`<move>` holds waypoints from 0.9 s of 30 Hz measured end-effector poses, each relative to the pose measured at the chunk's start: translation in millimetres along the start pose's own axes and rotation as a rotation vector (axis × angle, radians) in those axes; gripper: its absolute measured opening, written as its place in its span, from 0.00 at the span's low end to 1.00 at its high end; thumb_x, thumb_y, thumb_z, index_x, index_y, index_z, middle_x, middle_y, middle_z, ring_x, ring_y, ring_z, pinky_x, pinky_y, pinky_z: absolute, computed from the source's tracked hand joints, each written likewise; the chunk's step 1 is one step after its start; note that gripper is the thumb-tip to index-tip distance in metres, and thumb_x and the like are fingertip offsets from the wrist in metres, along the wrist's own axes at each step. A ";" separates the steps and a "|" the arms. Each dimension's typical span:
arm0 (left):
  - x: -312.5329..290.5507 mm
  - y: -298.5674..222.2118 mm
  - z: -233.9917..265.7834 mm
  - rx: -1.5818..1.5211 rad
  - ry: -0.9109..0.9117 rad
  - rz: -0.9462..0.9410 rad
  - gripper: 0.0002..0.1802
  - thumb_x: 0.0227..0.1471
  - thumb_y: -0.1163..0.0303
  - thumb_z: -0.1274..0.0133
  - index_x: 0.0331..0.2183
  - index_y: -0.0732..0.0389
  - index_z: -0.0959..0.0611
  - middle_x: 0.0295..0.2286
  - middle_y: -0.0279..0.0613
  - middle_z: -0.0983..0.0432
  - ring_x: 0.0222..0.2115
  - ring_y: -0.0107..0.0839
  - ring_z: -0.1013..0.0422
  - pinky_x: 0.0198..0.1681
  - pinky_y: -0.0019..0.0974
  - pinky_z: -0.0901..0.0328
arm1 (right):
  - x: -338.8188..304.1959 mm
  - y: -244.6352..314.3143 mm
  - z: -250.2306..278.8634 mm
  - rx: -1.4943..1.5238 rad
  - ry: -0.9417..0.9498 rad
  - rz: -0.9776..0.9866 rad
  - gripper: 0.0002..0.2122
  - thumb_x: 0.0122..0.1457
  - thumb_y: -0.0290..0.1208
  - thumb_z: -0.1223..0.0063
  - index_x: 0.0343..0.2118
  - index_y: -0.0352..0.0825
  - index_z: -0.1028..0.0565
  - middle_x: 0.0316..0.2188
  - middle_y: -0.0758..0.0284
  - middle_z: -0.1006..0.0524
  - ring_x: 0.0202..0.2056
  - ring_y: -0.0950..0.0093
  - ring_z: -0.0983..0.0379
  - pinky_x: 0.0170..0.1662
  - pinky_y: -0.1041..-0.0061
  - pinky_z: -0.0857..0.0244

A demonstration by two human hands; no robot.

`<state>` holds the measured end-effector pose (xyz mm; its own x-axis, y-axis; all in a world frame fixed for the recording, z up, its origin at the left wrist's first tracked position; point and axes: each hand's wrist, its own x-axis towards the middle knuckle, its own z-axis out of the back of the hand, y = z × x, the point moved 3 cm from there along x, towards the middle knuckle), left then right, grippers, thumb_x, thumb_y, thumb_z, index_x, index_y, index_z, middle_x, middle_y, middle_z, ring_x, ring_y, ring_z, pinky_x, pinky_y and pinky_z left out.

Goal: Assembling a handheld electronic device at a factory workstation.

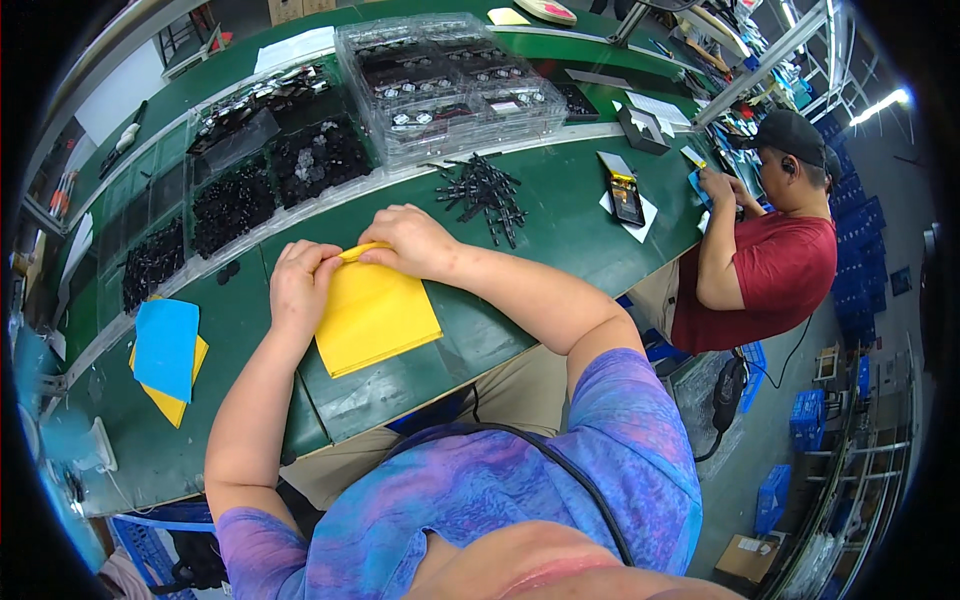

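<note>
A small stack of yellow sheets [375, 320], paper or thin cloth, lies on the green bench in front of me. My left hand [300, 285] pinches the far left corner between thumb and fingers. Along the far edge, my right hand [413, 243] grips the same stack, and the edge is rolled or folded up between the two hands. Beyond my right hand is a loose pile of small black plastic parts [482, 195]. To the left of my left forearm, a blue sheet [168, 348] rests on another yellow sheet [172, 402].
Open trays of black parts [235, 205] line the back left. Stacked clear plastic trays [450, 85] stand behind the pile. At the right, a co-worker in a red shirt [785, 265] handles small items near a black-and-yellow device [627, 200]. The bench's front edge [450, 385] runs close to my body.
</note>
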<state>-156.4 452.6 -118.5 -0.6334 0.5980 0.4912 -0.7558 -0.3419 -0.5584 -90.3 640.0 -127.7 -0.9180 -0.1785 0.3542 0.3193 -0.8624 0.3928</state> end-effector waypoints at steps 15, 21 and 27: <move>-1.2 4.3 -3.8 0.010 0.090 0.060 0.07 0.49 0.72 0.40 0.32 0.65 0.16 0.26 0.45 0.24 0.31 0.42 0.28 0.36 0.39 0.33 | 1.3 -2.0 2.7 0.155 0.013 -0.019 0.13 0.52 0.40 0.37 0.35 0.37 0.21 0.32 0.63 0.20 0.37 0.61 0.23 0.42 0.63 0.31; -2.1 3.0 -4.5 0.013 0.084 0.061 0.07 0.49 0.72 0.40 0.31 0.65 0.16 0.25 0.44 0.25 0.31 0.41 0.28 0.36 0.39 0.33 | 1.7 -3.6 4.2 0.271 0.032 -0.071 0.14 0.51 0.40 0.36 0.35 0.35 0.21 0.33 0.62 0.20 0.38 0.60 0.23 0.42 0.64 0.30; -0.6 2.9 -5.2 0.047 0.100 0.077 0.07 0.48 0.70 0.40 0.31 0.61 0.14 0.26 0.42 0.23 0.32 0.42 0.28 0.38 0.41 0.34 | 0.2 -7.3 2.5 0.307 -0.022 -0.058 0.12 0.53 0.37 0.38 0.36 0.35 0.21 0.33 0.62 0.20 0.38 0.61 0.23 0.43 0.66 0.30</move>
<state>-157.3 455.1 -123.9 -0.6716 0.6374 0.3777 -0.7143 -0.4216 -0.5586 -92.3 647.4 -128.4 -0.9325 -0.1202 0.3405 0.3257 -0.6871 0.6495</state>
